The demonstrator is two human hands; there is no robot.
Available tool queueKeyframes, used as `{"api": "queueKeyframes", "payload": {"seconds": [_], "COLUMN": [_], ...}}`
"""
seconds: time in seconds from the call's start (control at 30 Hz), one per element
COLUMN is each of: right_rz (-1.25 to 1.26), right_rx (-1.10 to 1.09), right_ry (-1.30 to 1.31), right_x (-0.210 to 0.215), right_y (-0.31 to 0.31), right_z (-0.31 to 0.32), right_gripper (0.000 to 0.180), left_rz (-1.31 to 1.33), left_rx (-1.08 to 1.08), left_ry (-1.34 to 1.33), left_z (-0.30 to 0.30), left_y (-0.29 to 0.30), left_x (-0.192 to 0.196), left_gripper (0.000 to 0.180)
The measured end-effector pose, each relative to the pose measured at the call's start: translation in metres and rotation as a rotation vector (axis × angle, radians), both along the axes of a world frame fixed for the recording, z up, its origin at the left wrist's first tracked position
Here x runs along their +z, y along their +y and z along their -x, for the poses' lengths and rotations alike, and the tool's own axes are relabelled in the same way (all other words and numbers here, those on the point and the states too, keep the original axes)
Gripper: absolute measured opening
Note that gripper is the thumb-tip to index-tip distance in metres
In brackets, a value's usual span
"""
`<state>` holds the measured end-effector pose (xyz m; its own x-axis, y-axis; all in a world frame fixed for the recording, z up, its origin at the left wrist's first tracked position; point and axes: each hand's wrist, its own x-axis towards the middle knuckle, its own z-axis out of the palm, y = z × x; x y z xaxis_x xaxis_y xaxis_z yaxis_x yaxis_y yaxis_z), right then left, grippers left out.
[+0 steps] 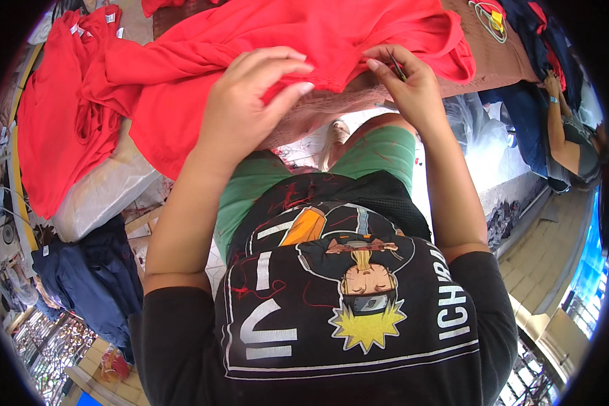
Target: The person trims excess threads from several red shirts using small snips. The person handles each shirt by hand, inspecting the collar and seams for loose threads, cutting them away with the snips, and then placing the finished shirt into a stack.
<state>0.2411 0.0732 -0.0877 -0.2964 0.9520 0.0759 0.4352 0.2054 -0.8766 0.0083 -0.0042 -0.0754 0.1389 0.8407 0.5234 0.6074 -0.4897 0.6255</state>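
A bright red garment [264, 47] lies rumpled across the table, its hem pinched by the left hand [250, 101] while the right hand [406, 84] grips small dark snips [397, 66].

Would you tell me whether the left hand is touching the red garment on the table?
Touching: the head view shows the left hand with its fingertips pinching the hem of the red garment.

Open gap below the table edge [331, 101], between both forearms, down to green shorts [379, 152]; crowded on top by red garment [203, 47] spread across; blocked leftward by red pile [54, 122]; hemmed at right by another person's arm [561, 128] over dark blue cloth [528, 115].
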Motion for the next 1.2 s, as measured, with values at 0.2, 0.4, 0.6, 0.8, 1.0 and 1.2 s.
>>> {"api": "queueKeyframes", "payload": {"seconds": [0.2, 0.4, 0.6, 0.8, 1.0, 1.2], "right_rz": [0.098, 0.046, -0.224, -0.250, -0.241, -0.304], "right_rx": [0.090, 0.102, 0.211, 0.230, 0.235, 0.262], "right_ry": [-0.161, -0.129, -0.157, -0.145, -0.142, -0.151], "right_x": [0.002, -0.014, -0.008, -0.011, -0.012, -0.006], "right_y": [-0.031, -0.027, -0.028, -0.027, -0.026, -0.028], "right_z": [0.010, 0.016, 0.017, 0.013, 0.011, 0.011], "right_gripper": [0.019, 0.017, 0.013, 0.012, 0.011, 0.011], "left_rz": [-0.029, 0.164, 0.199, 0.380, 0.292, 0.195], "left_rx": [0.065, -0.039, -0.086, -0.131, -0.210, -0.163], "left_ry": [0.241, -0.048, 0.144, 0.016, -0.154, 0.148], "left_z": [-0.022, -0.022, -0.017, -0.007, 0.004, -0.008], "left_y": [0.011, 0.024, 0.028, 0.027, 0.020, 0.030], "left_x": [-0.023, -0.034, -0.028, -0.015, -0.012, -0.027], "left_gripper": [0.031, 0.025, 0.016, 0.007, 0.009, 0.009]}}
